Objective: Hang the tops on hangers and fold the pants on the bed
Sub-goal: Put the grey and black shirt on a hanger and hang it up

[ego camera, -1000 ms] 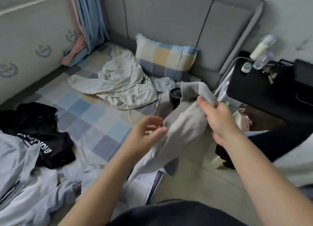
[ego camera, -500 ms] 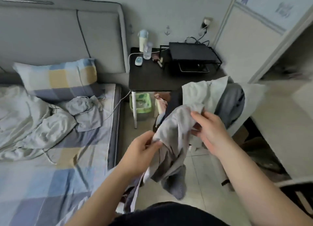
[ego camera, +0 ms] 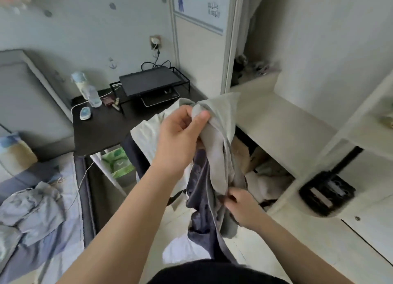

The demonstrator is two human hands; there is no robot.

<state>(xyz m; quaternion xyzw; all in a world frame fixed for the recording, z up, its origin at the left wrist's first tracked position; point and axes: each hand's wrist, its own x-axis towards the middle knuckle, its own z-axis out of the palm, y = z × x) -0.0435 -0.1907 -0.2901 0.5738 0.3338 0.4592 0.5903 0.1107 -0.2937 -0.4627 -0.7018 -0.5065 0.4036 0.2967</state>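
A light grey garment [ego camera: 221, 122] hangs in front of me over the floor beside the bed. My left hand [ego camera: 180, 132] grips its top, thumb and fingers curled into the cloth. Lower down, my right hand [ego camera: 240, 202] pinches the hanging fabric near a darker grey-blue part [ego camera: 200, 198]. More clothes, white and dark, are draped on a chair [ego camera: 146, 134] just behind the garment. On the bed [ego camera: 70, 198] at the left lies a crumpled pale blue-grey garment [ego camera: 34, 207]. No hanger is in view.
A black bedside table [ego camera: 100, 130] carries bottles, a cable and a black rack. A green bin [ego camera: 117, 162] stands under it. White wardrobe shelves [ego camera: 276, 117] with clutter are at the right. A black object [ego camera: 327, 194] sits on a lower shelf.
My view has swung right, from the bed to the wardrobe. My left hand has risen to grip the garment's top. My right hand has dropped to the lower fabric.
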